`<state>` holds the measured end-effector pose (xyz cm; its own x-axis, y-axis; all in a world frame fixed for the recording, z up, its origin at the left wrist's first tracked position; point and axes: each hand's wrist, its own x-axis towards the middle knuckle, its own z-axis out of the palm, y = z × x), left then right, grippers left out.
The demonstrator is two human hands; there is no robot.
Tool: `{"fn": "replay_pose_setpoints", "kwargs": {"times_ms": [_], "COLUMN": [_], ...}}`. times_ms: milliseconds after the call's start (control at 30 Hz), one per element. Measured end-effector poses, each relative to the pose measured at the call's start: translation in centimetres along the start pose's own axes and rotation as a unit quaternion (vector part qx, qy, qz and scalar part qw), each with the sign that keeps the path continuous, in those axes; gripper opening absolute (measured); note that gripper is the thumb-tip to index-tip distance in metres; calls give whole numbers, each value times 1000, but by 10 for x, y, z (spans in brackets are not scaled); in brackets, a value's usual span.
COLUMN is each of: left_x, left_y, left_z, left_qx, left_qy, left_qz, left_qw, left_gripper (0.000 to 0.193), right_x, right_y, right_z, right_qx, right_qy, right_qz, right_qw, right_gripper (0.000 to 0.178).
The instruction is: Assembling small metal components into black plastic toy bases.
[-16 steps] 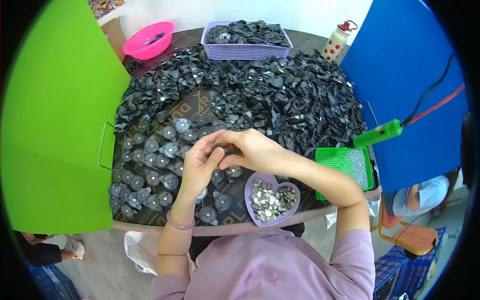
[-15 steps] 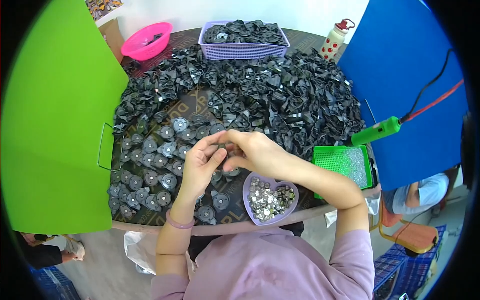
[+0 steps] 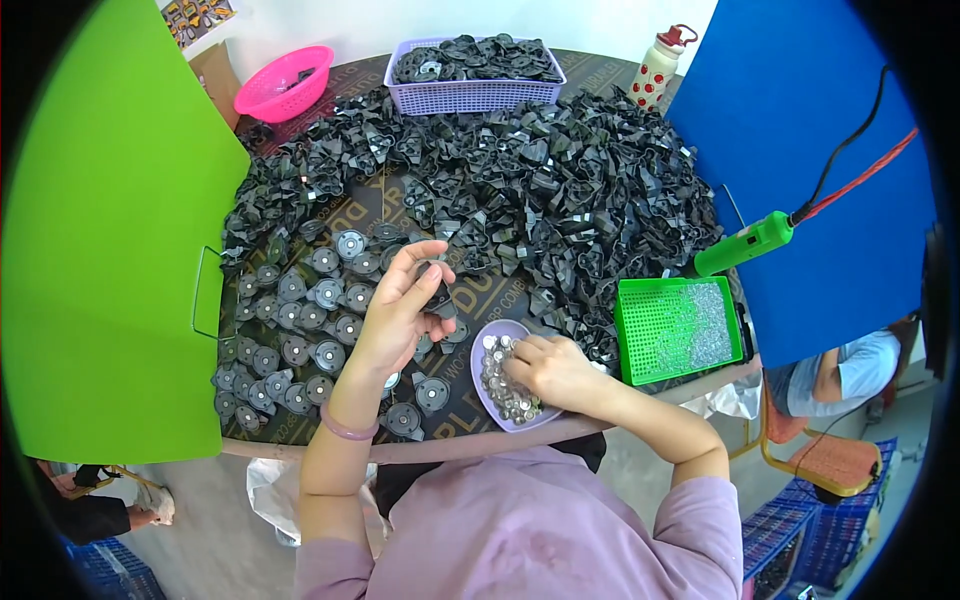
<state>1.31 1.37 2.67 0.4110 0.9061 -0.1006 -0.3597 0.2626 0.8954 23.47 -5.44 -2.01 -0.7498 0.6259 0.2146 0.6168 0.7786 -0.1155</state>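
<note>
My left hand [image 3: 392, 318] is raised over the table, its thumb and fingers closed around a dark plastic part [image 3: 438, 292]. Part of that piece is hidden behind the fingers. At the purple heart-shaped bowl [image 3: 483, 400], my right hand [image 3: 556, 374] has its curled fingers down among small round silvery metal pieces [image 3: 495, 372]. Its fingertips are covered, so what they pinch does not show. To the left of my left hand lie several round black parts with grey discs [image 3: 328, 293], spread over the dark tabletop.
A large heap of black plastic parts [image 3: 560, 190] fills the far side. Behind it stand a purple basket [image 3: 475, 98], a pink colander [image 3: 270, 97] and a bottle [image 3: 652, 80]. On the right, a green electric screwdriver [image 3: 745, 244] hangs over a green tray [image 3: 628, 350] of small clear-looking pieces.
My hands were together over the table. My right hand has moved down and right into the bowl, while my left hand stays up with the plastic part. The view has shifted slightly.
</note>
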Motion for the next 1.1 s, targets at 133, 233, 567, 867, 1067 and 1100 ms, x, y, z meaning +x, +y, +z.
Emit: {"fn": "replay_pose_setpoints", "kwargs": {"times_ms": [133,233,567,867,1067,1100], "left_x": [0,-1,-7,-6,-4,-4], "left_y": [-3,-3,-13,-11,-14,-15], "left_z": [-5,-10,-18,-17,-18,-18], "left_qx": [-19,-41,-120,-72,-65,-65], "left_qy": [11,1,-101,-77,-78,-78], "left_qz": [9,10,-53,-43,-59,-59], "left_qw": [1000,999,986,993,993,993], "left_gripper": [37,43,53,47,43,43], "right_x": [17,31,58,38,37,39], "right_y": [21,28,21,31,34,33], "right_z": [11,10,-58,-39,-35,-38], "right_qx": [15,19,304,335,219,208], "right_qy": [32,33,37,68,102,109], "right_qz": [53,67,239,236,235,240], "right_qw": [998,997,922,909,941,942], "right_gripper": [9,9,16,12,7,7]}}
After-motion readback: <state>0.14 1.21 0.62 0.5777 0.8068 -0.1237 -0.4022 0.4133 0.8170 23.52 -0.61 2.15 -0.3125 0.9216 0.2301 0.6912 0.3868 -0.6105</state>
